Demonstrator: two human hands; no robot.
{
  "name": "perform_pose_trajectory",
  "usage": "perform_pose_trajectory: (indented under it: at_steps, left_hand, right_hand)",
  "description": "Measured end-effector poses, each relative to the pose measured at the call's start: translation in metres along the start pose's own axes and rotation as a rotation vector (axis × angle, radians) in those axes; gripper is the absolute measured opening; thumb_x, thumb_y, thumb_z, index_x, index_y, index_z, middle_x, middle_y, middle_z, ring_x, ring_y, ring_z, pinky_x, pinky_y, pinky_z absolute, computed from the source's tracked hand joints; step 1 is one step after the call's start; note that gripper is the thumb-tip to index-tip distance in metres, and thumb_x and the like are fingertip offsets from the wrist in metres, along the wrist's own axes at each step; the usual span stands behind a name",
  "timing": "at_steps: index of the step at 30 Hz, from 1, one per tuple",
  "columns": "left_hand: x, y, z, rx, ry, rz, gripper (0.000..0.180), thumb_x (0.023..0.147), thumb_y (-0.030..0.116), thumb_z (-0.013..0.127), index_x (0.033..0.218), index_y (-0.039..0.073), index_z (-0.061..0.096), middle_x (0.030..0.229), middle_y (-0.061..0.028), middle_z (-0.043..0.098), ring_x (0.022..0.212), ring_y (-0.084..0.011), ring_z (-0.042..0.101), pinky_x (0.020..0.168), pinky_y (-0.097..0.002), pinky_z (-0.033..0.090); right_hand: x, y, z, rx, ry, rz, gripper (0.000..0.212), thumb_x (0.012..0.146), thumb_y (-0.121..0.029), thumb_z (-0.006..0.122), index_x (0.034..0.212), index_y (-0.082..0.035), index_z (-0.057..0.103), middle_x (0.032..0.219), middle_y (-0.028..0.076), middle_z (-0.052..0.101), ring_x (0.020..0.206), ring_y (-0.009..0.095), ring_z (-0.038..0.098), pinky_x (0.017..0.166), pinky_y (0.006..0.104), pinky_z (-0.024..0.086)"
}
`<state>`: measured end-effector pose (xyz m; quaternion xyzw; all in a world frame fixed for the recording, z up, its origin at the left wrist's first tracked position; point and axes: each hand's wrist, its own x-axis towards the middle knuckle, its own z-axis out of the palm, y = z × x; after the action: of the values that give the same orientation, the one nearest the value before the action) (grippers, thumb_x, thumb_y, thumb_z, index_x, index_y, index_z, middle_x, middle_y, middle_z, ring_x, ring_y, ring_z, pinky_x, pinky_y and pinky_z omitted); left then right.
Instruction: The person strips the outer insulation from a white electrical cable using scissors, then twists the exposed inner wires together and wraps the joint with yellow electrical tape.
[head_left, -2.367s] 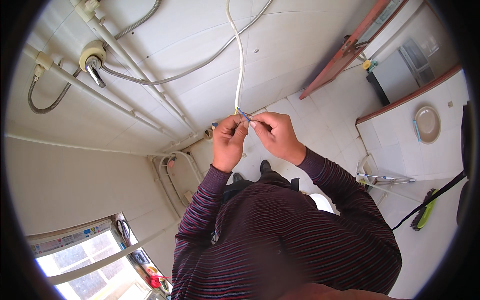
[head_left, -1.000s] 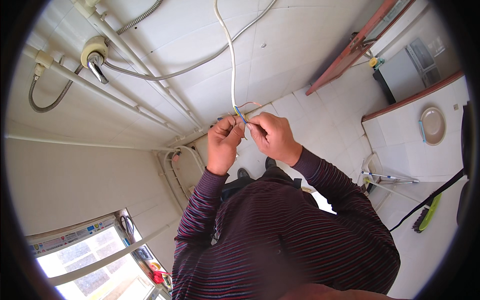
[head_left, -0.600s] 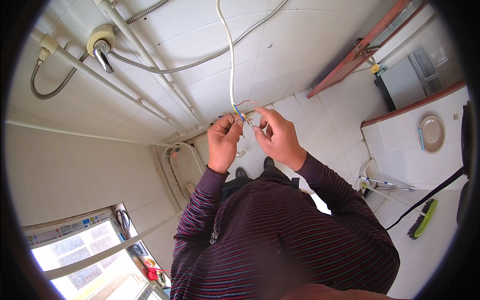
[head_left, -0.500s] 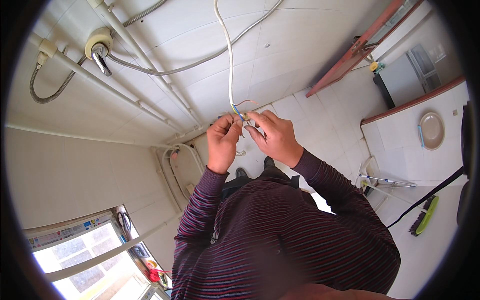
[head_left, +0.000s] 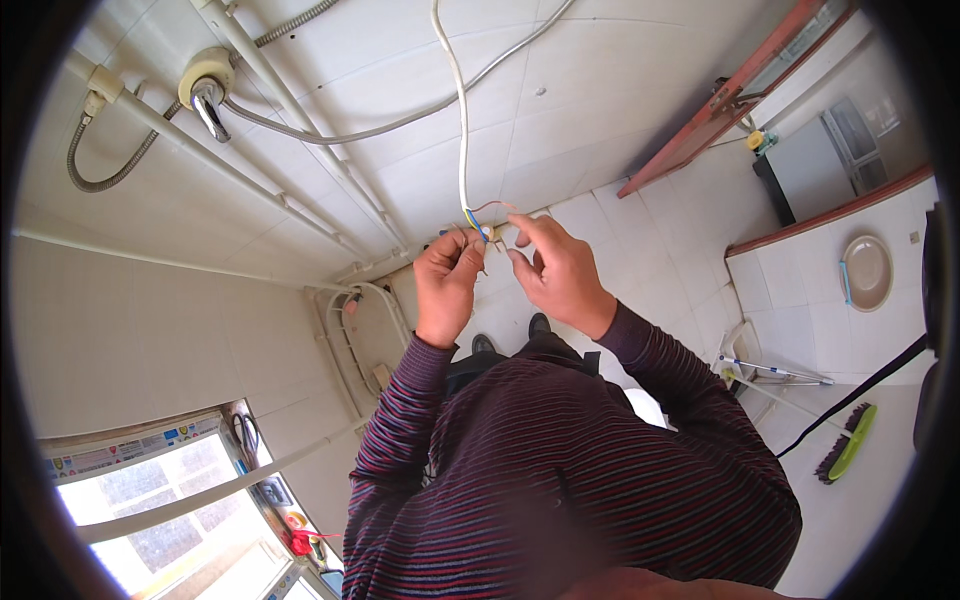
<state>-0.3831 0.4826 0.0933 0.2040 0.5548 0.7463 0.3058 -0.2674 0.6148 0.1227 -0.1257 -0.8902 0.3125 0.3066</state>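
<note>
A white cable (head_left: 461, 120) hangs from above, and its lower end splits into thin coloured wires. My left hand (head_left: 447, 288) pinches the blue and yellow wires (head_left: 476, 221) between thumb and forefinger. Beside those fingertips sits a small round whitish piece (head_left: 489, 232), too small to name, with short bare wire ends around it. Just to the right is my right hand (head_left: 563, 272), its thumb and forefinger spread with nothing visible between them. A loose brown wire (head_left: 493, 204) curves out toward the right forefinger; whether they touch is unclear.
A chrome tap (head_left: 208, 108), pipes (head_left: 270, 95) and a flexible metal hose (head_left: 385, 132) run along the tiled wall. To the right are a reddish door (head_left: 690, 135), a beige basin (head_left: 868, 275) and a green broom (head_left: 850, 445). A bright window (head_left: 165, 510) is at lower left.
My right thumb and forefinger have come apart and moved slightly right, away from the wires. The whitish piece shows more plainly. My left hand keeps its pinch.
</note>
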Motion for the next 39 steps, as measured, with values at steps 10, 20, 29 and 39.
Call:
perform_pose_trajectory:
  at_steps: [10, 20, 29, 39]
  left_hand:
    - [-0.006, -0.003, 0.0, 0.074, -0.021, 0.065, 0.009, 0.099, 0.005, 0.061, 0.098, -0.002, 0.067, 0.082, 0.0042, 0.06, 0.074, -0.0042, 0.049, 0.066, -0.0221, 0.043]
    - [-0.012, 0.001, -0.005, 0.018, 0.033, 0.018, 0.01, 0.099, 0.005, 0.061, 0.094, -0.002, 0.066, 0.079, 0.0036, 0.059, 0.072, -0.0043, 0.048, 0.064, -0.0216, 0.041]
    - [-0.016, 0.008, -0.004, 0.034, 0.036, 0.043, 0.011, 0.1, 0.007, 0.062, 0.095, -0.003, 0.067, 0.079, 0.0037, 0.06, 0.072, -0.0043, 0.049, 0.064, -0.0221, 0.042]
    - [-0.019, 0.006, -0.01, -0.024, 0.054, 0.04, 0.012, 0.1, 0.011, 0.063, 0.098, 0.0, 0.069, 0.077, 0.0045, 0.059, 0.065, -0.0018, 0.043, 0.057, -0.0201, 0.035]
  right_hand:
    - [0.003, 0.006, 0.01, 1.344, -0.348, 1.068, 0.013, 0.095, -0.017, 0.064, 0.093, -0.004, 0.064, 0.07, -0.005, 0.053, 0.047, 0.01, 0.044, 0.043, 0.0263, 0.033]
    - [0.007, -0.006, 0.003, -0.087, 0.0, -0.24, 0.025, 0.081, -0.006, 0.077, 0.104, -0.006, 0.069, 0.084, 0.007, 0.062, 0.066, 0.027, 0.065, 0.054, 0.0359, 0.05]
    - [-0.006, 0.011, 0.019, 0.541, -0.206, 0.308, 0.021, 0.095, -0.017, 0.068, 0.11, -0.003, 0.065, 0.083, 0.001, 0.062, 0.055, 0.011, 0.055, 0.048, 0.0255, 0.043]
    - [-0.001, -0.003, 0.021, 0.028, 0.051, -0.201, 0.016, 0.089, -0.015, 0.075, 0.099, -0.005, 0.067, 0.074, 0.003, 0.059, 0.056, 0.018, 0.06, 0.048, 0.0319, 0.046]
